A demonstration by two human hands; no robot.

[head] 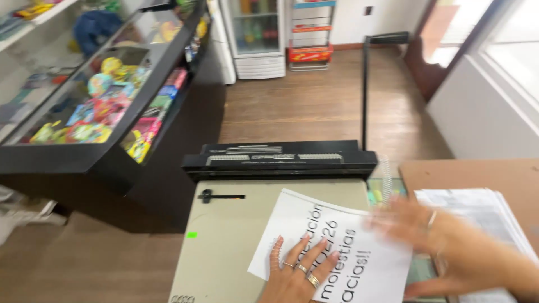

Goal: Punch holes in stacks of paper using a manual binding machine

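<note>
Pressing flat on a printed white sheet (331, 252), left hand (297, 272) spread open, right hand (449, 247) blurred, fingers extended, nothing gripped, binding machine (236, 224) beneath.

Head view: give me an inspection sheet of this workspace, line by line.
Surface: beige bed of a binding machine with a black punch head at its far edge; brown table to its right.
Job's things: white printed sheet with punched left edge, lying tilted on the bed.
Clutter: paper stack on the table; clear binding spiral beside the machine.
Grippers: left hand flat on the sheet, rings on its fingers; right hand blurred, open, over the sheet's right edge.
Cables: nothing seen.
Surroundings: glass display counter with colourful goods, drinks fridge, wooden floor.
</note>
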